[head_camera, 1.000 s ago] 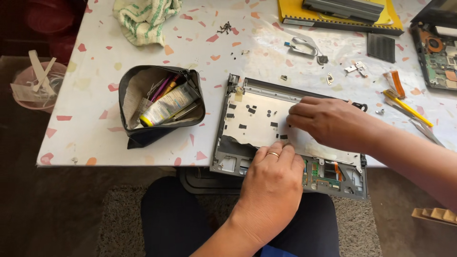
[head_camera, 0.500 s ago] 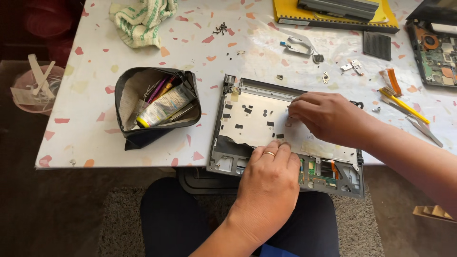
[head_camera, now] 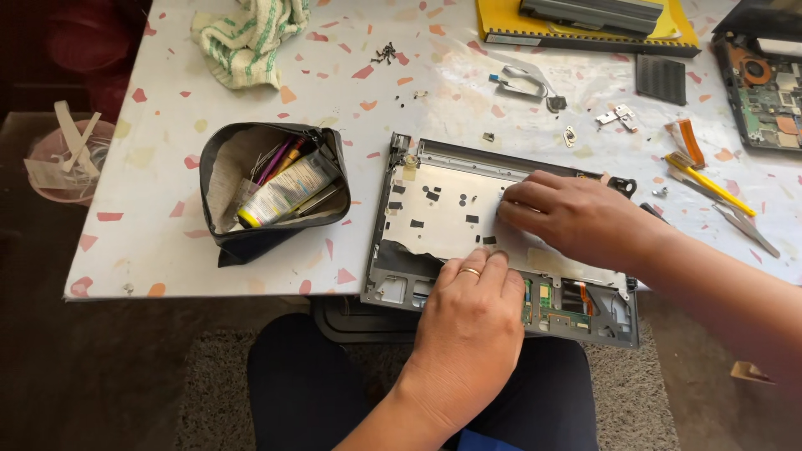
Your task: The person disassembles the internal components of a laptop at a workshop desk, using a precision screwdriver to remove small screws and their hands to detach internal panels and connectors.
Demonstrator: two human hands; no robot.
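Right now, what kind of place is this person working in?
Probably a home repair spot: an opened laptop shell on a speckled table, loose screws, a tool pouch, and a rug underneath.

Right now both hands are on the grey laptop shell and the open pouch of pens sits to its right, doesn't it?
Not quite. In the head view the left hand and right hand are on the grey laptop shell, but the open pouch sits to its left.
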